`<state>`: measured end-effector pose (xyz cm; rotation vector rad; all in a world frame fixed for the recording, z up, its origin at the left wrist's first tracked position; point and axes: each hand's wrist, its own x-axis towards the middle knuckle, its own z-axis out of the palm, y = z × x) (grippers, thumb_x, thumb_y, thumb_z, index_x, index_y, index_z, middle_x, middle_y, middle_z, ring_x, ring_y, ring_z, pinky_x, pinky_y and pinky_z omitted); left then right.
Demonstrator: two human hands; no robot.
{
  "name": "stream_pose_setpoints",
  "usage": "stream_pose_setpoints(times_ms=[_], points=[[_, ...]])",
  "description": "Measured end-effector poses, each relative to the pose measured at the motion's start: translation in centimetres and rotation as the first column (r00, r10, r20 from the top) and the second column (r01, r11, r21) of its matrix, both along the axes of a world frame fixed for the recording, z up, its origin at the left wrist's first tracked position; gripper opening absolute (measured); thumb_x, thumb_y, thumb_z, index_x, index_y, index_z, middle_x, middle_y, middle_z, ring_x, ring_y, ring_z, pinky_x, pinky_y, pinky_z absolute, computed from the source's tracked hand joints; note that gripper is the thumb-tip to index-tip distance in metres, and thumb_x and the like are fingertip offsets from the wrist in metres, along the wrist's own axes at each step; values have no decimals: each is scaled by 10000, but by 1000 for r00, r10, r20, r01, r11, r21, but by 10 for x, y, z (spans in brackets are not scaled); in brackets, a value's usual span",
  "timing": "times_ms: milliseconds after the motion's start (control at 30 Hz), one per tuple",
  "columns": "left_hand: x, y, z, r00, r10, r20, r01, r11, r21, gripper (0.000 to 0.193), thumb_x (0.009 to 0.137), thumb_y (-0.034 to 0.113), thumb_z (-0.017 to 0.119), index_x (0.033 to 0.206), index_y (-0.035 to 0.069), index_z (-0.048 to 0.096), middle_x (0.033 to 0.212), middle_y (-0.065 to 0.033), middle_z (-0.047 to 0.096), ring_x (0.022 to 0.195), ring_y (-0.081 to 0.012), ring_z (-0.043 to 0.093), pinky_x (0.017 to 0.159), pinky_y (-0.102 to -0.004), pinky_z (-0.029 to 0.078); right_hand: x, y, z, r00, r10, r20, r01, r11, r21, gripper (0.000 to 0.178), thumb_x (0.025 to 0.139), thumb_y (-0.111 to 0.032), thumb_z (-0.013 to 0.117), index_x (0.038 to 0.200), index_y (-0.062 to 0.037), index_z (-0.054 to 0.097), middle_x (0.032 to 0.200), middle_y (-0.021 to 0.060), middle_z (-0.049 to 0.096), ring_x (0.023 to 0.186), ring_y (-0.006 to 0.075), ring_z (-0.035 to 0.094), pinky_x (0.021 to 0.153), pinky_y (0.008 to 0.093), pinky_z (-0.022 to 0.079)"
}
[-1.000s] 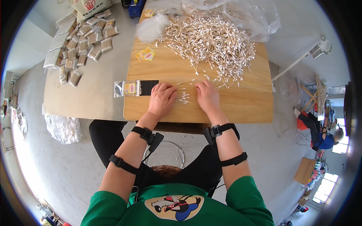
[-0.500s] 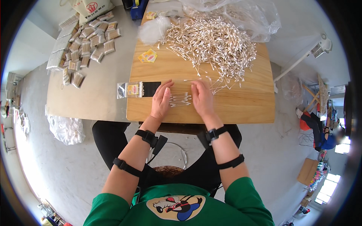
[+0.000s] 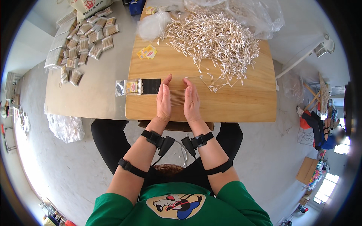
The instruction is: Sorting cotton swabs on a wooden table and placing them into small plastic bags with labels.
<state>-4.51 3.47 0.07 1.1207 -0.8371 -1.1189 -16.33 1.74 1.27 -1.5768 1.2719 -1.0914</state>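
Observation:
A small layer of cotton swabs (image 3: 177, 98) lies side by side on the wooden board, sticks running left to right. My left hand (image 3: 164, 101) stands on edge against their left ends, fingers stretched out. Facing it, my right hand (image 3: 192, 101) is set flat against the right ends, its fingers extended too. The palms hide the cotton tips. Just left of my left hand is a black strip (image 3: 151, 86), beside a clear bag of swabs (image 3: 132, 87) with a yellow and red card. A big loose heap of cotton swabs (image 3: 215, 41) spreads over the far part of the board.
Yellow cards (image 3: 147, 52) lie at the board's (image 3: 241, 107) far left. Crumpled clear plastic (image 3: 154, 25) and a larger plastic sheet (image 3: 269, 19) border the heap. Many filled swab packets (image 3: 83, 45) are piled on the grey table (image 3: 86, 101) to the left. A lamp-like fixture (image 3: 323, 46) stands right.
My right hand has moved left and straightened against the swab ends. Both hands now close in on the swabs from either side, covering their tips.

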Motion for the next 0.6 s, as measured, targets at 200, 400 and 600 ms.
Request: stream_pose_setpoints(times_ms=[200,400,600], points=[[10,7,-3,770,37,637,27,996,-90,520,1064,364,409,1461,31,460,1512,-171,443,1440,-330,357,1197,-430,251,-18,-1,-12,922,-173,346,167,985,49,424,1093,-321,378,1228,21,587,1171,174,629,1101,287,593,985,358,454],[7,22,-3,90,-75,993,135,989,63,547,1020,321,460,1503,70,406,1597,-143,323,1489,-304,276,1207,-512,200,-48,7,4,977,-30,-210,-25,967,-253,258,968,-151,586,776,-38,716,815,86,637,798,279,607,733,384,487],[6,21,-5,11,-88,996,134,987,85,543,1031,332,425,1509,76,402,1605,-137,312,1495,-293,267,1212,-495,192,-42,8,2,961,-93,-260,-3,938,-348,199,922,-123,619,780,-47,736,793,80,628,778,292,598,709,402,487]])
